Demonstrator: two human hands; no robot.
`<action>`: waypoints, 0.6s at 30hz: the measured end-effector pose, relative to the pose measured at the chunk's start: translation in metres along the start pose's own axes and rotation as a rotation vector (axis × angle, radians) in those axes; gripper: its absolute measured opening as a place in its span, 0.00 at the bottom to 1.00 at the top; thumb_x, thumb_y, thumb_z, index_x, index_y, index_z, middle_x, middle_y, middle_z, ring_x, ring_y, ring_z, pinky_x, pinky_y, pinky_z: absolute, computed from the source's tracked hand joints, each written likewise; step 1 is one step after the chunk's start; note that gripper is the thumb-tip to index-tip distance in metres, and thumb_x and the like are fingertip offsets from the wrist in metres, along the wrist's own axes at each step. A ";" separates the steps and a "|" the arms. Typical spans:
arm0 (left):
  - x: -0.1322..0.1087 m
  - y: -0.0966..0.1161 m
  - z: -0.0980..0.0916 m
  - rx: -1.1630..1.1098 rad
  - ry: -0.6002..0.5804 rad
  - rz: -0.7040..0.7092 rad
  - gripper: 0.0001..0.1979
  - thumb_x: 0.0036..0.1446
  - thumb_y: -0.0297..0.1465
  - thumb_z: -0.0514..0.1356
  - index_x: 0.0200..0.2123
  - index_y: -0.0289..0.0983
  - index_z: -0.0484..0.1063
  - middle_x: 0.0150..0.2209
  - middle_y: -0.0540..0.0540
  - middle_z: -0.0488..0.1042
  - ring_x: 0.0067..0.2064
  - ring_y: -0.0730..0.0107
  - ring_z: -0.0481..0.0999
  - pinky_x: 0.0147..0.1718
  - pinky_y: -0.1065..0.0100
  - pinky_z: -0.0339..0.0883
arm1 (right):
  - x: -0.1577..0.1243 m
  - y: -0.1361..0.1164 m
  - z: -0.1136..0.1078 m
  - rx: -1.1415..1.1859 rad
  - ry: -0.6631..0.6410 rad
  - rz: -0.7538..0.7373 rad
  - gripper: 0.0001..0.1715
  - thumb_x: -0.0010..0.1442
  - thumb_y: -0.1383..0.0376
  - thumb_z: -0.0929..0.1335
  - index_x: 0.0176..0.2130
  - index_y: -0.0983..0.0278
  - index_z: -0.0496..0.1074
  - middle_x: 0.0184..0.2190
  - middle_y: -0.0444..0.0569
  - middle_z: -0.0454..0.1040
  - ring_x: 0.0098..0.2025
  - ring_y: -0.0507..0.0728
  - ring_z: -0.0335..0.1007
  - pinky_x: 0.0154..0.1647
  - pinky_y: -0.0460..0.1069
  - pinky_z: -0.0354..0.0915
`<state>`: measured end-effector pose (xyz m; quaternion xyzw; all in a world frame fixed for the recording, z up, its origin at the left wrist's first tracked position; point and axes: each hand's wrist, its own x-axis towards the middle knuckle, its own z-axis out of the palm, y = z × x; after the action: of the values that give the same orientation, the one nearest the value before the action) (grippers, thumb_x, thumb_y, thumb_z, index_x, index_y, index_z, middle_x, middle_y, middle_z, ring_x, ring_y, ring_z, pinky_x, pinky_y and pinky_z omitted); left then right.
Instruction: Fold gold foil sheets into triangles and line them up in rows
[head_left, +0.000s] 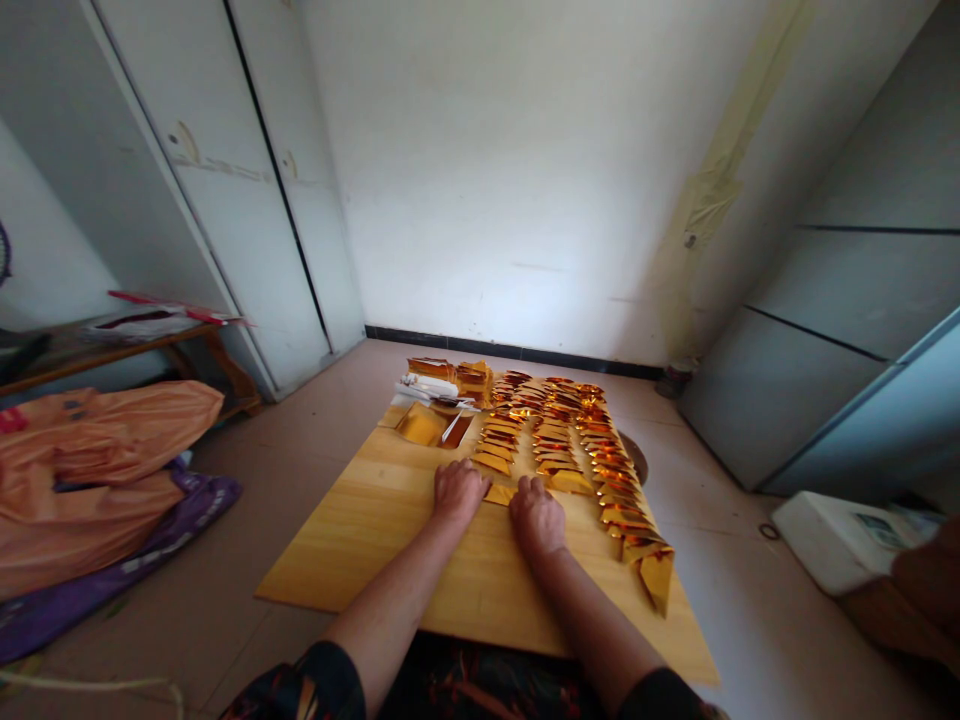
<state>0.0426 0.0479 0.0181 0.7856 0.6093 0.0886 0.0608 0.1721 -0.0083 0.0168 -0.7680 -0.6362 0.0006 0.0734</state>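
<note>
A narrow folded strip of gold foil paper (pixel 500 494) lies on the wooden board (pixel 360 540) between my two hands. My left hand (pixel 459 490) is closed at the strip's left end, fingers curled and pressed down. At the right end my right hand (pixel 538 518) is likewise closed, its knuckles bent. Both palms are hidden. Beyond the hands, folded gold foil pieces (pixel 555 440) stand packed in several rows. A flat stack of gold sheets (pixel 421 425) sits up and left of my left hand, beside a brown-gold sheet (pixel 456 430) with a white edge.
White papers (pixel 429 386) and more gold bundles (pixel 474 378) are at the board's far left. One folded piece (pixel 656 580) leans at the right edge. Orange and purple bags (pixel 112 450) lie on the left floor; a white box (pixel 847 540) and a grey fridge-like cabinet (pixel 817 300) stand right.
</note>
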 end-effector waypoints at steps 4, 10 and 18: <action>0.002 -0.001 0.003 0.047 0.030 0.006 0.18 0.59 0.40 0.54 0.33 0.34 0.79 0.40 0.39 0.76 0.46 0.54 0.72 0.44 0.58 0.62 | 0.000 0.001 0.003 -0.004 0.016 -0.014 0.11 0.63 0.70 0.59 0.41 0.64 0.69 0.41 0.52 0.70 0.33 0.53 0.72 0.25 0.44 0.59; 0.000 0.000 0.002 0.074 0.046 0.009 0.18 0.59 0.40 0.53 0.33 0.35 0.79 0.40 0.40 0.76 0.44 0.54 0.72 0.42 0.58 0.61 | 0.003 0.007 0.010 -0.020 0.007 -0.222 0.09 0.65 0.67 0.61 0.41 0.61 0.69 0.41 0.50 0.69 0.40 0.53 0.68 0.29 0.43 0.59; -0.004 0.001 0.001 0.066 0.114 0.043 0.11 0.58 0.36 0.56 0.41 0.37 0.72 0.40 0.42 0.75 0.45 0.58 0.71 0.43 0.60 0.61 | 0.000 0.009 0.006 -0.035 -0.007 -0.283 0.09 0.65 0.67 0.61 0.38 0.60 0.71 0.38 0.47 0.71 0.41 0.54 0.65 0.31 0.44 0.58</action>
<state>0.0426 0.0435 0.0172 0.7938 0.5973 0.1144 -0.0018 0.1805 -0.0095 0.0097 -0.6718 -0.7383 -0.0182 0.0574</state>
